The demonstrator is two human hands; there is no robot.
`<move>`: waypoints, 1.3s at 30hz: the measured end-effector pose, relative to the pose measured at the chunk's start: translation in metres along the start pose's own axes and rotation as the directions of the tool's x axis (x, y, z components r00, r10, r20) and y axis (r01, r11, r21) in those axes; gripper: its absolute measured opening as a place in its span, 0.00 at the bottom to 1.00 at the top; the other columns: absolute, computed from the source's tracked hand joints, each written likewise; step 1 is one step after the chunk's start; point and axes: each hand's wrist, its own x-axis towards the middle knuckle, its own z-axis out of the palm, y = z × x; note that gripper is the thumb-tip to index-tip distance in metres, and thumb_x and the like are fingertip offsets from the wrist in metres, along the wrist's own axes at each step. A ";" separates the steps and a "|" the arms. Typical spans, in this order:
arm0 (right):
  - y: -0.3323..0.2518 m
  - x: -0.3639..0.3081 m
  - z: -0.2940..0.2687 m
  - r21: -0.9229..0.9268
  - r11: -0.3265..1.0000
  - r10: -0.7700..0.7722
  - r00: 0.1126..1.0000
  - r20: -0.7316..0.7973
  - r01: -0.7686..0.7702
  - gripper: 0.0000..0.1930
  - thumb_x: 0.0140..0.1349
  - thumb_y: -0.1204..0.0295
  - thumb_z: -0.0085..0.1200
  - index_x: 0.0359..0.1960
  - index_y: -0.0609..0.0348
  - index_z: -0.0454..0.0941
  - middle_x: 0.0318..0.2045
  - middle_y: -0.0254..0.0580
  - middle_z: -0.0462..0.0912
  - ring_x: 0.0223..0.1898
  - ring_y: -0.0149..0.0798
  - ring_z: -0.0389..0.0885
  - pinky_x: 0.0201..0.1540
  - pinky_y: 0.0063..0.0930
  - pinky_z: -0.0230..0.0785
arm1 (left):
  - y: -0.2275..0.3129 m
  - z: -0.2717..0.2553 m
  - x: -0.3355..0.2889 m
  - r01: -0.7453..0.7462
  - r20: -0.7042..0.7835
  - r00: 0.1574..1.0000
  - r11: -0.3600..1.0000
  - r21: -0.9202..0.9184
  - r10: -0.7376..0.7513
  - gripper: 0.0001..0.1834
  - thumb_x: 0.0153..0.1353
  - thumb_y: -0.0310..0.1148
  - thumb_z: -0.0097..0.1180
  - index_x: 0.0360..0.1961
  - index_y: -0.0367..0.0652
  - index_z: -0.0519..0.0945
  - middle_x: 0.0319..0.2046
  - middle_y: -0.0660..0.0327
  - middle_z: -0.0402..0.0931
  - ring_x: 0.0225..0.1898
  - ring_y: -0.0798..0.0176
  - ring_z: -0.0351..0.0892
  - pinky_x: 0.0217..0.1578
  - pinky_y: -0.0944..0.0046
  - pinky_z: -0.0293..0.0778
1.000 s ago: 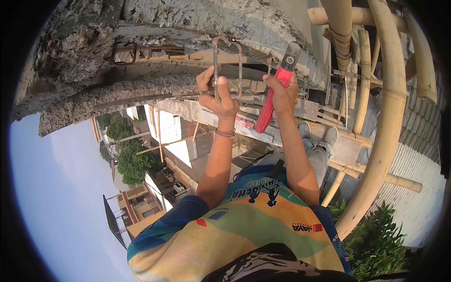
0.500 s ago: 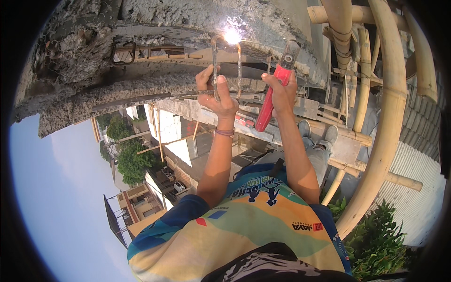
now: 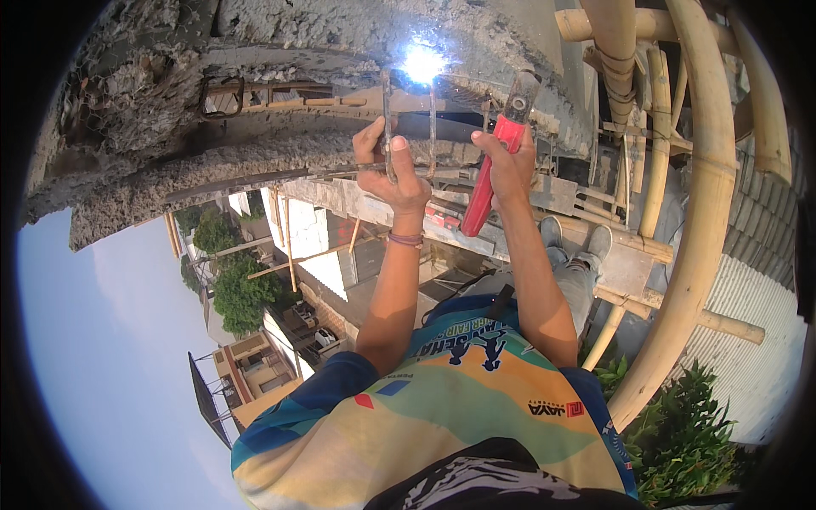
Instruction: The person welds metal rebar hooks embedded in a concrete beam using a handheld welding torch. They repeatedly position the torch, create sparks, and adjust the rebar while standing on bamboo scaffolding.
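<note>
Around the upper end of the bent metal bracket [image 3: 388, 110], a blue-white arc [image 3: 423, 64] flares against coarse, crumbly grey concrete [image 3: 314, 42]; we judge the step in hand to be welding. Our left grip [image 3: 394, 177] is closed on the bracket's slim, dull leg; right of the bracket, our right grip [image 3: 512, 174] clamps a smooth red-handled holder [image 3: 484, 200]. Next, we think, calls for steadiness. Round, pale bamboo poles [image 3: 714, 178] run well right of the bracket.
</note>
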 end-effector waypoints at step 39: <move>0.002 0.002 0.001 -0.066 0.997 0.031 1.000 0.001 -0.030 0.21 0.50 0.73 0.69 0.46 0.56 0.75 0.32 0.29 0.78 0.33 0.25 0.73 0.38 0.24 0.67 | -0.002 -0.003 0.000 0.016 0.026 1.000 1.000 0.012 -0.016 0.18 0.65 0.35 0.57 0.51 0.32 0.79 0.43 0.58 0.75 0.43 0.63 0.75 0.44 0.63 0.71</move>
